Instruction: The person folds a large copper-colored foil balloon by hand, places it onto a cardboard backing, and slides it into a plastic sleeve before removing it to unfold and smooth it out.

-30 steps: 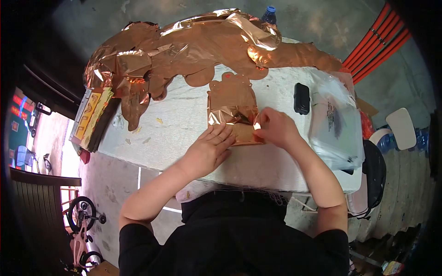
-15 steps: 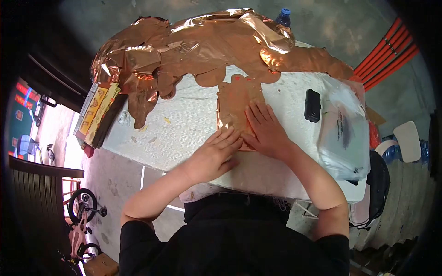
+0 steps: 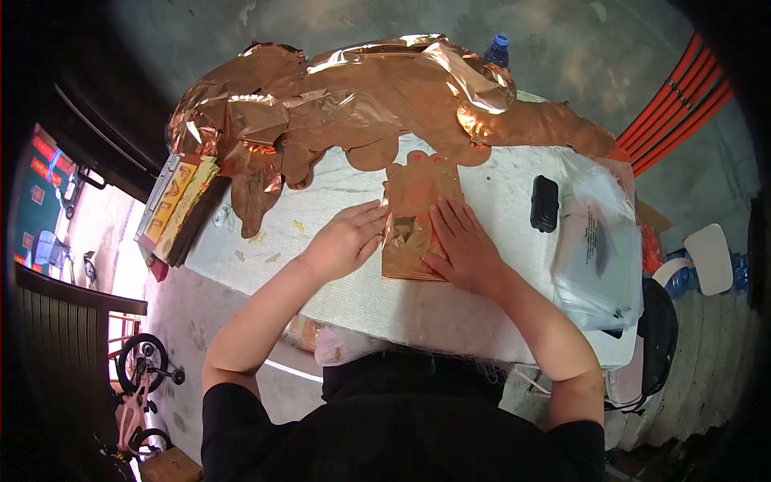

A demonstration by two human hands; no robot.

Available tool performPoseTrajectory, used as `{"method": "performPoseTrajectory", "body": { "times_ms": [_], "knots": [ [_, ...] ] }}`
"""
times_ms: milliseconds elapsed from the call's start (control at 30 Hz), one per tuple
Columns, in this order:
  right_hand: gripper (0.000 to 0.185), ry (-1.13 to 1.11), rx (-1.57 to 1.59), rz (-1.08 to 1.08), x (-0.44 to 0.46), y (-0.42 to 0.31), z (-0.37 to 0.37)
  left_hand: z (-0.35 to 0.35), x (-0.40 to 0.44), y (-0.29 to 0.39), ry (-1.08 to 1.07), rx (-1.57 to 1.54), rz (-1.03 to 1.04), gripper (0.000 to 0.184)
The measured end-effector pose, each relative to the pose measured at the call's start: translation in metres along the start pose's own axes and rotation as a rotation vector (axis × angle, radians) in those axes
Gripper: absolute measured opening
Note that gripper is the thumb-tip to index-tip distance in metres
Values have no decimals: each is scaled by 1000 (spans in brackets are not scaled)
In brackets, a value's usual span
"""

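Observation:
A folded copper-coloured foil piece (image 3: 411, 261) lies flat on the white table (image 3: 337, 301), with two small red marks at its far end. My right hand (image 3: 466, 245) rests flat on its right side, fingers stretched out. At the foil's left edge is my left hand (image 3: 347, 239), its fingers extended and touching or nearly touching that edge. Neither hand grips anything. Large crumpled copper foil balloons (image 3: 361, 100) spread along the far side of the table, just beyond the folded piece.
A black case (image 3: 544, 204) lies right of the foil, beside a stack of clear plastic bags (image 3: 593, 257). A stack of packets (image 3: 178, 205) is at the table's left end. A blue-capped bottle (image 3: 498, 52) stands beyond the far edge.
My right hand went from pinching the foil's right edge to lying flat on it. My left hand has slid from the foil's near part to its left edge. The camera view has shifted slightly.

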State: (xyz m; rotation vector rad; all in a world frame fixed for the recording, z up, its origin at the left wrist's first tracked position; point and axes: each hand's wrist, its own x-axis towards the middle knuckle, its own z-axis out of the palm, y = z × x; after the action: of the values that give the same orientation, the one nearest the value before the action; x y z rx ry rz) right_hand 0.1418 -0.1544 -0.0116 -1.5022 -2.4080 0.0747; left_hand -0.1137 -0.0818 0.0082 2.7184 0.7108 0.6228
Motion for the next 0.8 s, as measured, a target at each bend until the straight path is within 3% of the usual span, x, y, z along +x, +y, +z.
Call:
{"method": "performPoseTrajectory", "body": {
  "times_ms": [300,333,400,533,633,700,733,800],
  "knots": [
    [76,-63,11,13,2,-1,-2,-1,12,-9,-20,-242,-58,29],
    [76,-58,-3,14,2,0,-1,-3,14,-8,-17,-242,-55,29],
    [75,-58,-16,21,0,0,-1,-6,15,-5,13,75,123,28],
    [75,-49,-21,16,1,0,-1,3,14,-18,-46,-2,121,29],
    [74,-48,-22,14,0,0,0,3,13,-16,-81,-127,41,31],
    [74,-41,-24,12,0,1,0,2,15,-12,-34,-652,-322,34],
    [74,-49,-23,18,1,0,0,4,17,-16,-15,-758,-364,35],
    [74,-59,-22,23,0,-1,-1,10,20,-16,5,-731,-412,35]
  ]
}}
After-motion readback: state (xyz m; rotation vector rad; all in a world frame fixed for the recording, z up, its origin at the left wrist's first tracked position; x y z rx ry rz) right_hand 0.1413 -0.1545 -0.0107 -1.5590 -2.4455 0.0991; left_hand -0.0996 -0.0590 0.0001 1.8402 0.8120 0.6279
